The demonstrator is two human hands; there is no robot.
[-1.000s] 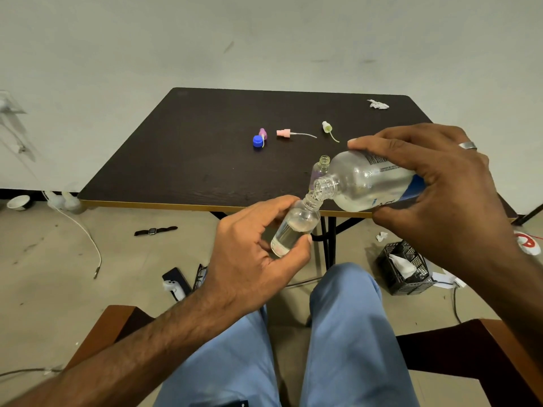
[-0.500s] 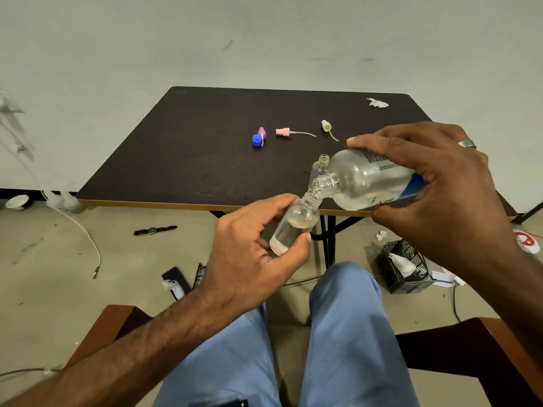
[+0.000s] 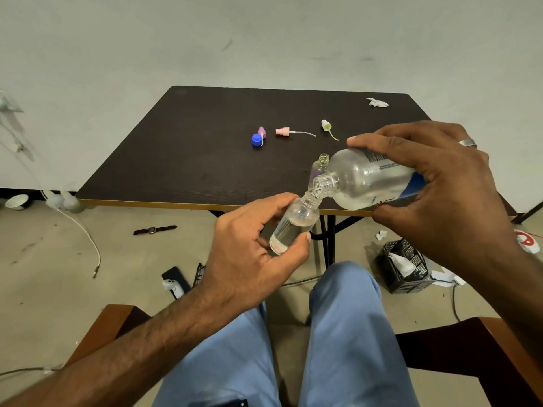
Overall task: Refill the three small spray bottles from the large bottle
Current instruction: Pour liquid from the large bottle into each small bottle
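While the right hand [image 3: 440, 189] tips the gripped large bottle [image 3: 367, 177], the left hand [image 3: 252, 254] clasps a part-filled small bottle [image 3: 293, 224]. A second [image 3: 320, 165] waits uncapped on the table [image 3: 176, 160]; no third shows.

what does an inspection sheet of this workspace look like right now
surface: dark table, brown edge strip, pale smudges near the front.
job's things: large bottle tipped, its mouth at the neck of a small bottle held off the table's front edge; a second small bottle open on the table; blue cap, purple sprayer, pink sprayer, green sprayer lying loose.
clutter: crumpled tissue at the far corner.
grip: left hand holds the small bottle; right hand holds the large bottle.
cables: white cable on the floor.
surroundings: watch, black basket, wooden chair.
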